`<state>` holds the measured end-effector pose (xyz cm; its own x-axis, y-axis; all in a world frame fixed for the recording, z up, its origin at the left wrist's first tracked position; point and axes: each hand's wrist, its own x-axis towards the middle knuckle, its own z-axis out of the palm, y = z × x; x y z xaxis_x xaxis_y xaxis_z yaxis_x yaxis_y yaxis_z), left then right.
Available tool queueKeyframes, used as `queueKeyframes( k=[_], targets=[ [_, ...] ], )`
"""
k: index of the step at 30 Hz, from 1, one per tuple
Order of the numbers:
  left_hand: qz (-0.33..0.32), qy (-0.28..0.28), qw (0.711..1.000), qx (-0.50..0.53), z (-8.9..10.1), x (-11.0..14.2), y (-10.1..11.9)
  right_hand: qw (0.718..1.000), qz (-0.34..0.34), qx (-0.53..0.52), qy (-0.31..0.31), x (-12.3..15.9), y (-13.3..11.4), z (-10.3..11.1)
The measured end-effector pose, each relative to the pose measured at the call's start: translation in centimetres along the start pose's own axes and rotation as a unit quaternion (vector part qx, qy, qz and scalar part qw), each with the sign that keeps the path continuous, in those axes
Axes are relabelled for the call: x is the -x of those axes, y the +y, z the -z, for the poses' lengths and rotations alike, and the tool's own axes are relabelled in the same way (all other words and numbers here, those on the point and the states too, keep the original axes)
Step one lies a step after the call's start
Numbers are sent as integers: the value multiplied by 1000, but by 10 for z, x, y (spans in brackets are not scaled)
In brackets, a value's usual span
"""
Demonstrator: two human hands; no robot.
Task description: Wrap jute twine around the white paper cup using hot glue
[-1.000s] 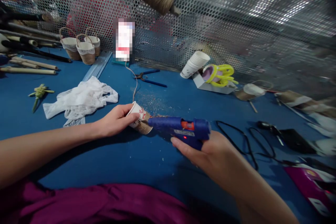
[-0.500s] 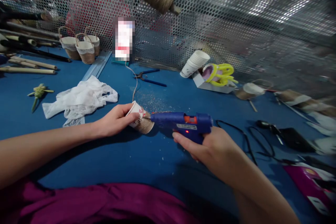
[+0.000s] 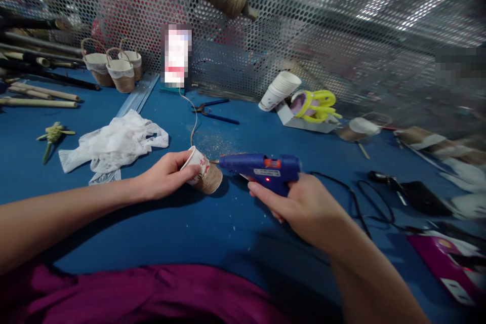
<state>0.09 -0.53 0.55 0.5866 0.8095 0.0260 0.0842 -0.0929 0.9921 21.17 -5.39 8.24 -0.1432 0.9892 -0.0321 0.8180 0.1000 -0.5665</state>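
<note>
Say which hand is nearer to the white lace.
Left. The left hand is close by the white lace, gripping a paper cup; the right hand is farther right, holding the glue gun.

No text readable: label (image 3: 267,172) on glue gun (image 3: 246,163), print (image 3: 204,165) on paper cup (image 3: 211,178) too small.

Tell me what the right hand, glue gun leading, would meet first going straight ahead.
Its glue gun would likely meet the partly twine-wrapped paper cup in the left hand; whether the nozzle tip touches it now is unclear.
</note>
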Motion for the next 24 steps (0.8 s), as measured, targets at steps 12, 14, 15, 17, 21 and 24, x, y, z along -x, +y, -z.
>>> queueKeyframes(
  k=[12,14,15,17,21,24],
  targets=[
    [0,0,1000,-6,0,0,-2,994,-76,-48,-58,2,9,1],
    [-5,-5,1000,-3,0,0,-1,994,-68,-57,-69,1,11,1],
    [-7,-7,1000,-3,-1,1,-1,993,-66,-62,-74,1,12,1],
    [-10,-11,1000,-4,-1,1,-1,992,-68,-72,-79,0,12,1],
    [-13,-12,1000,-9,0,2,-2,992,-78,-66,-70,2,9,2],
    [-11,-9,1000,-17,0,2,-3,992,-94,-55,-65,4,5,3]
  ],
)
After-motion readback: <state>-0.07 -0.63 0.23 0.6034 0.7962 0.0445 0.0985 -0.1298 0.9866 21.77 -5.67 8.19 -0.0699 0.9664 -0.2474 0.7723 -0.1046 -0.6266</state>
